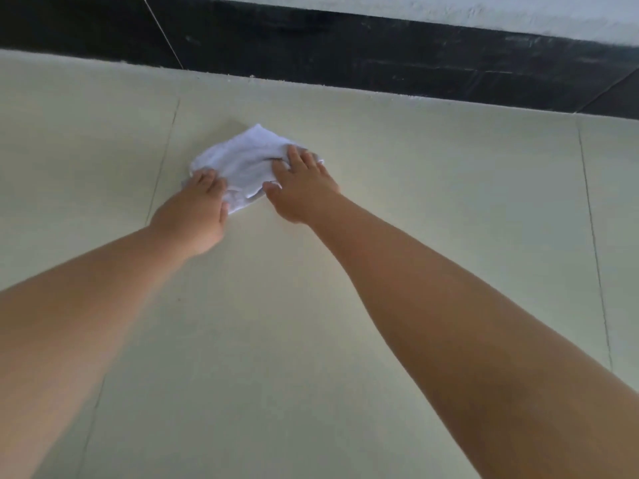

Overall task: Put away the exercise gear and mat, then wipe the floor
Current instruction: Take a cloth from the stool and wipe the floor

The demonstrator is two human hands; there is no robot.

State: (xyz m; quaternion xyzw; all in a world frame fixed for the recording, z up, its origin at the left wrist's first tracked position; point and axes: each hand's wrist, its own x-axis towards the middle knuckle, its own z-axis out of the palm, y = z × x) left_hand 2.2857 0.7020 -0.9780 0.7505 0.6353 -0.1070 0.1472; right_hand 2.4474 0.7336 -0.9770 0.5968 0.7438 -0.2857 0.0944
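Observation:
A crumpled white cloth (247, 159) lies on the pale tiled floor (311, 323), a short way from the wall. Both my arms stretch forward to it. My left hand (195, 210) presses on the cloth's near left corner with its fingers curled over the edge. My right hand (297, 183) lies flat on the cloth's right side, fingers spread. No exercise gear or mat is in view.
A black skirting band (345, 53) runs along the base of a white wall (449, 12) just beyond the cloth. Thin grout lines (594, 243) cross the floor on the left and right. White dust or crumbs lie along the floor's edge at the skirting.

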